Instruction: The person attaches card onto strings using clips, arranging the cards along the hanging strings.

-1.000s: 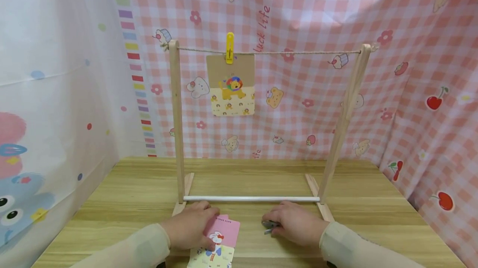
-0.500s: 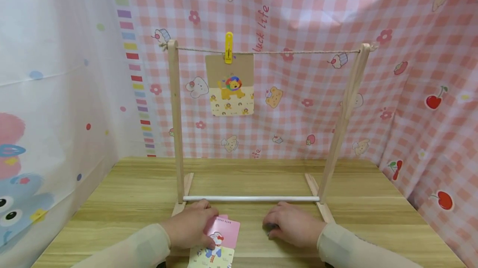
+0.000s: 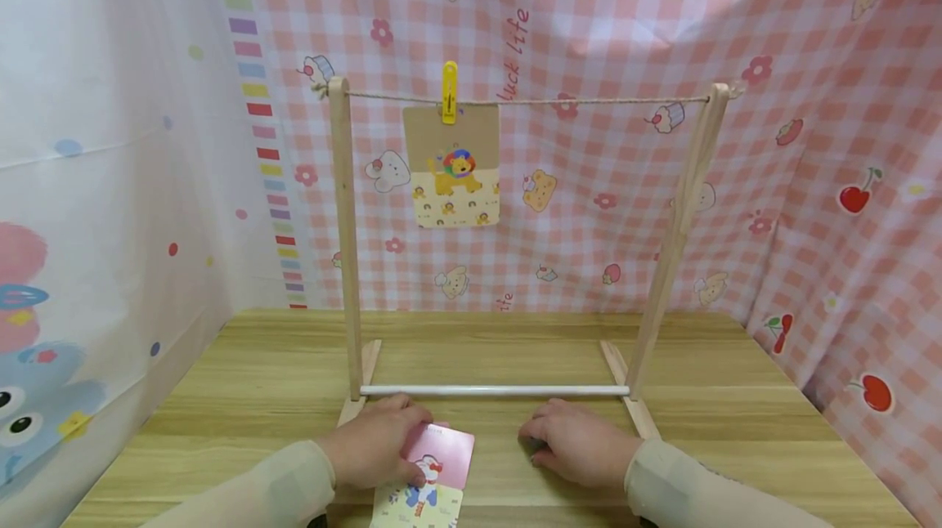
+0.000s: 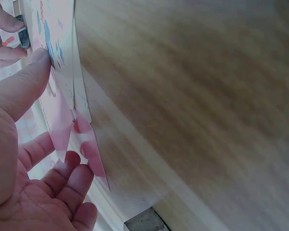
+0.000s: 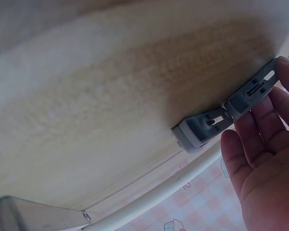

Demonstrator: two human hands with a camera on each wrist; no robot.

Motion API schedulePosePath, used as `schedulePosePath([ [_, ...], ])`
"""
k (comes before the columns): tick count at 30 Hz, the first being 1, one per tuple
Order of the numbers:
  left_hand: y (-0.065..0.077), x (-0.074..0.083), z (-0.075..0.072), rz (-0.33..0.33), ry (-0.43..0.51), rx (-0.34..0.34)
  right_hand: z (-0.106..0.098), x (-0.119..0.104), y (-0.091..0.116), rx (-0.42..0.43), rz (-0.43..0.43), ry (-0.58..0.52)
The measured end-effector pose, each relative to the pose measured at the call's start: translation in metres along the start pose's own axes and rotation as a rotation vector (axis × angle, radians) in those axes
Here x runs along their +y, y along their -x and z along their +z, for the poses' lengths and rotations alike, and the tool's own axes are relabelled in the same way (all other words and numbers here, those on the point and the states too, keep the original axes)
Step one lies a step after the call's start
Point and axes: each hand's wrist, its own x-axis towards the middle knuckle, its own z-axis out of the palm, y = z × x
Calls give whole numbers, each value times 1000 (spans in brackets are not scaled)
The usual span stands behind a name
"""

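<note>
My left hand (image 3: 377, 440) pinches a pink-and-yellow card (image 3: 450, 458) with a cartoon figure near the table's front. The left wrist view shows the thumb on its face and fingers behind, with another pink card (image 4: 89, 149) underneath. My right hand (image 3: 577, 442) covers most of the grey clips in the head view. In the right wrist view, thumb and fingers grip one grey clip (image 5: 253, 90), and a second grey clip (image 5: 200, 130) lies end to end with it. A yellow clothespin (image 3: 450, 93) fastens a lion card (image 3: 452, 185) to the string (image 3: 589, 101).
A wooden frame with a left post (image 3: 344, 242) and right post (image 3: 673, 250) holds the string up. Its white crossbar (image 3: 493, 391) runs low, just beyond both hands. Patterned curtains (image 3: 574, 250) enclose the wooden table (image 3: 493, 348) at back and sides.
My right fingers have drawn in over the grey clip, which shows less in the head view. The pinched card's top edge has tilted slightly. The lion card stays hanging.
</note>
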Motion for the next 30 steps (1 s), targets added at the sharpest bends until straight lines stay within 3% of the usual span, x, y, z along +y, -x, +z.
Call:
schedulePosePath([
  [13, -3, 0, -3, 4, -1, 46, 0, 1, 3, 41, 40, -47],
  [24, -4, 1, -9, -59, 127, 37, 0, 4, 4, 124, 40, -39],
  [30, -4, 2, -10, -83, 144, 40, -1, 4, 5, 130, 73, -34],
])
